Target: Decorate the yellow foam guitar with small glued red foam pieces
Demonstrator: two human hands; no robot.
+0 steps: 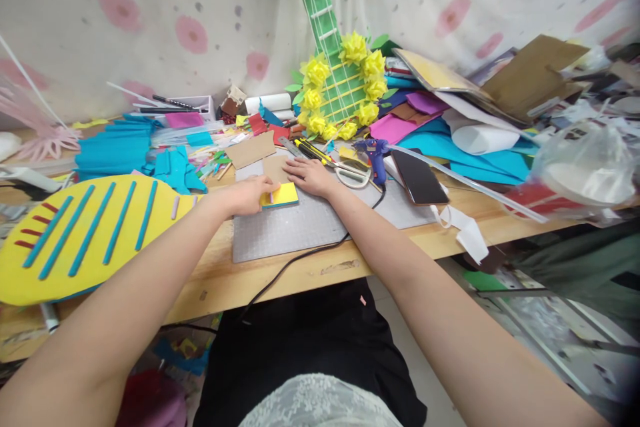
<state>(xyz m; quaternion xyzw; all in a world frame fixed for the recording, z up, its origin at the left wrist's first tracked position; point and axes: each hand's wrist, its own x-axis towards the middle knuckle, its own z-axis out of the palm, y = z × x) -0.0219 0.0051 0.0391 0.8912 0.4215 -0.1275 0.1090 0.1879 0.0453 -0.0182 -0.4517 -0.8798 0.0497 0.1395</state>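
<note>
My left hand (250, 195) is closed, its fingertips at a small pink strip (271, 197) on the end of a yellow board (286, 194) with a blue edge. The forearm hides part of this board; at the left lies a wide, rounded yellow piece (127, 240) bearing slanted blue strips and short dark red ones. Whether the two yellow parts join under the arm is mostly hidden. My right hand (311, 177) lies flat with fingers spread, just beyond the yellow end, over brown cardboard (275, 167) and the grey cutting mat (265, 240).
Scissors (354, 177), a blue glue gun (376, 159) and a phone (419, 177) lie right of my hands. Its black cable (295, 259) crosses the mat. A green paper guitar with yellow flowers (345, 90) leans at the back. Blue crepe paper (117, 147) sits back left.
</note>
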